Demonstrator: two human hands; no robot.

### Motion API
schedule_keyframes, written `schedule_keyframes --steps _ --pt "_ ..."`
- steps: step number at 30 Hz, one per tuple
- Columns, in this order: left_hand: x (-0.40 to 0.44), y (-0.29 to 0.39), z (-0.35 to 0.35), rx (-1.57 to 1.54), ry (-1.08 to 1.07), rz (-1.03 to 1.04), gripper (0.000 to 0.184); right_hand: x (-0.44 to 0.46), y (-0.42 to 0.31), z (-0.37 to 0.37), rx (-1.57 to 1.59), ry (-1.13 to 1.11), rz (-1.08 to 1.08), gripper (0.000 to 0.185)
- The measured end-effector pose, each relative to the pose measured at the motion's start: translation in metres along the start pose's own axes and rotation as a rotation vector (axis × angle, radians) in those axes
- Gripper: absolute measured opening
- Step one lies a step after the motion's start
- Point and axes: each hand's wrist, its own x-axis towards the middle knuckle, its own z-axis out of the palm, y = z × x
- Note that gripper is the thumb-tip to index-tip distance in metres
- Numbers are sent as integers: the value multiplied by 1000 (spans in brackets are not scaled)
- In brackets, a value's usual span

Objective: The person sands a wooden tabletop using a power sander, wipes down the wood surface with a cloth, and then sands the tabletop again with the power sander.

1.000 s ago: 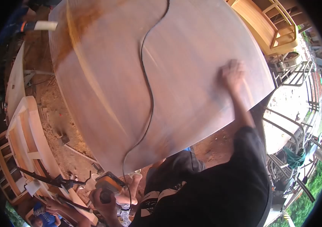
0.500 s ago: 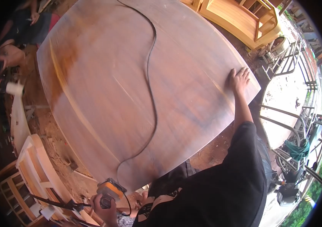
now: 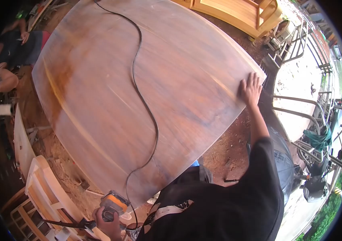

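A large wooden panel point(image 3: 187, 84) with reddish-brown grain fills the middle of the view. Near its right corner, my right hand point(image 3: 251, 89) lies flat on the surface, fingers spread. At the bottom left, my left hand point(image 3: 107, 225) is wrapped round an orange and black power tool point(image 3: 116, 203), held beside the panel's near left corner. A dark cord point(image 3: 134, 72) runs from the far edge in a curve across the panel and down by the tool.
Wooden furniture frames stand at the lower left point(image 3: 44, 188) and the top right point(image 3: 235, 14). Metal frames point(image 3: 299, 104) and a green cloth point(image 3: 319, 138) are at the right. Another person point(image 3: 20, 48) is at the upper left, near a white cylinder point(image 3: 5, 109).
My right hand has slid to the panel's right corner, its fingers now spread. The view has shifted, and the power tool in my left hand sits closer to the near left corner.
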Motion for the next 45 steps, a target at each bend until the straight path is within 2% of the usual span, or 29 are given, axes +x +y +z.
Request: schedule_keyframes --steps 1,2,3,4,5,6,7,10,12,13,15,17,19,20,21,24,26,27,29,31,33,34,35,36,38,40,41,44,45 --pt "-2 -1 -2 15 2 8 48 4 3 -5 45 -18 184 70" --pt "0 -1 -4 33 5 25 48 -19 -29 -24 106 -55 203 68" --pt "1 0 -7 46 7 34 48 -48 -55 -7 -91 -134 -2 64" --pt "-1 -3 -9 37 2 24 48 -99 -103 -43 -193 -147 -263 63" --pt "-1 -7 -10 23 2 14 48 -155 -147 -72 -97 -102 -353 64" --pt "-3 -12 -11 11 6 3 48 -207 -167 -77 145 -284 -649 64" --pt "-10 -13 -11 -14 0 13 48 -267 -170 -48 412 -114 -863 66" --pt "-13 -33 -16 -63 12 39 50 -270 -153 -43 583 -99 -1040 68" --pt "-27 -43 -26 -48 35 5 51 -200 -111 -38 253 -30 -679 70" --pt "-34 -51 -30 -35 39 42 52 -153 -87 -49 144 -87 -500 70" --pt "-47 -65 -40 -5 73 117 53 -81 -26 -25 192 -107 -62 72" --pt "-58 -88 -51 -16 105 98 54 -80 -40 -32 69 -52 166 75" --pt "-67 -110 -64 13 121 122 54 -133 -95 -36 143 -65 -44 77" --pt "-72 -119 -67 10 161 127 54 -174 -138 -50 -130 -185 -117 78" --pt "-79 -118 -65 31 182 174 53 -224 -161 -62 -188 -177 -319 77" --pt "-82 -134 -90 81 233 244 53 -384 -235 -53 343 -85 -751 81" --pt "-86 -130 -112 107 293 139 54 -454 -292 -89 343 -349 -1008 78" --pt "-86 -125 -123 119 321 91 55 -503 -313 -63 749 -282 -1146 73" --pt "-84 -119 -140 -55 453 142 56 -593 -358 -53 533 -187 -1593 68" --pt "-85 -109 -156 -92 529 222 56 -645 -386 -58 525 -519 -2165 65" --pt "-75 -102 -175 -9 558 347 56 -642 -403 -81 68 -720 -2134 64" --pt "-72 -101 -181 -1 570 372 54 -623 -394 -51 -68 -156 -2038 65" --pt "-70 -101 -182 -1 581 388 53 -604 -385 -20 -412 496 -1769 65" --pt "-71 -103 -181 -3 591 397 52 -585 -375 10 -692 823 -1426 66" --pt "-73 -108 -177 -7 599 383 50 -454 -300 -43 140 -10 -1291 65" --pt "-79 -121 -175 -53 570 342 51 -348 -240 -60 41 -96 -898 65" --pt "-79 -125 -174 -83 569 337 52 -298 -217 -64 127 -209 -622 66" --pt "-85 -129 -173 -53 556 319 51 -332 -236 -46 -100 -13 -447 69" --pt "-86 -130 -173 -61 552 312 51 -375 -253 -61 -11 -97 -646 73"
